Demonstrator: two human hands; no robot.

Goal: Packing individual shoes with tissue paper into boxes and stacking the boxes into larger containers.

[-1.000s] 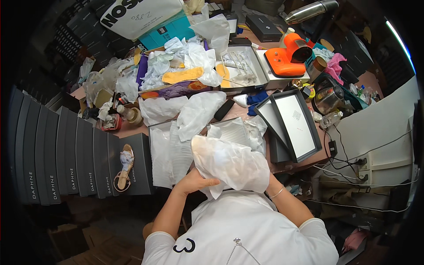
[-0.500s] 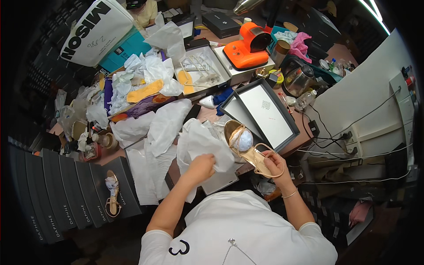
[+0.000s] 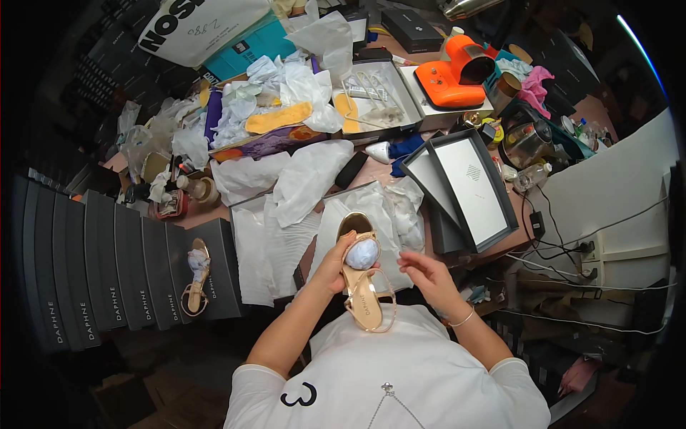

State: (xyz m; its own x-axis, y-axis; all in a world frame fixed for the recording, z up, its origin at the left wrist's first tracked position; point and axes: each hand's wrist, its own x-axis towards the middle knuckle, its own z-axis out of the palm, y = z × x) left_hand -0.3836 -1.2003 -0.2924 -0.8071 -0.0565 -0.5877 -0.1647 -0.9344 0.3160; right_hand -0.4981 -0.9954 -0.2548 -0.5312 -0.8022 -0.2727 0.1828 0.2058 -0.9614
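A gold strappy sandal [image 3: 366, 293] with a wad of white paper under its front straps is gripped around the front by my left hand [image 3: 336, 264]. Its heel end points toward my body. My right hand [image 3: 426, 279] is apart from the sandal, to its right, with fingers loosely spread and nothing in them. Beneath and beyond the sandal, white tissue paper [image 3: 379, 207] lies over an opened box. The matching sandal [image 3: 197, 275], also stuffed with paper, rests on the dark shoe boxes at the left.
Dark grey shoe boxes [image 3: 128, 264] stand in a row at left. An open box with a white lid panel [image 3: 471, 189] leans at right. Behind are a carton of crumpled paper with a yellow insole [image 3: 279, 118], an orange device [image 3: 451, 79] and a glass jug [image 3: 525, 139]. Cables hang at right.
The sandal has passed from my right hand to my left and moved left. My left hand has let go of the tissue, which now lies flatter. The view has shifted.
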